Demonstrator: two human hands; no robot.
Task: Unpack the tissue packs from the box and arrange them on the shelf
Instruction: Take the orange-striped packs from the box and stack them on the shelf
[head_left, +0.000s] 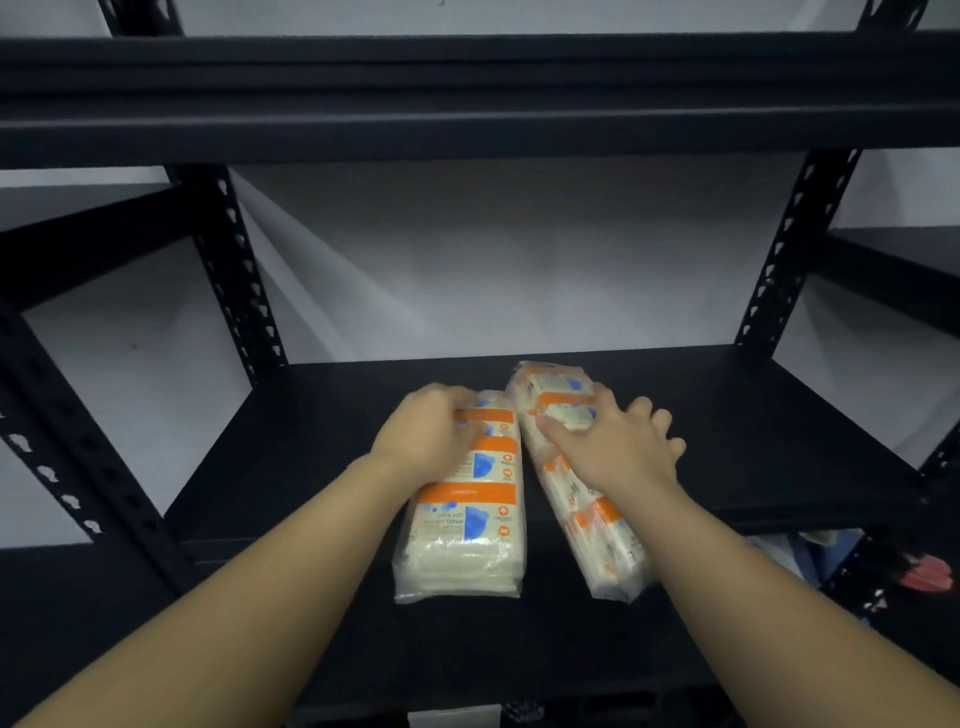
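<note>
Your two hands are on the black shelf (322, 447), each on its own tissue pack. Your left hand (426, 436) lies on top of the left pack (467, 519), fingers bent over its far end, holding it. That pack lies flat. Your right hand (613, 447) grips the right pack (587, 514), thumb on its near face and fingers spread behind it. This pack is tipped up on its side and slanted, just beside the left one near the back
</note>
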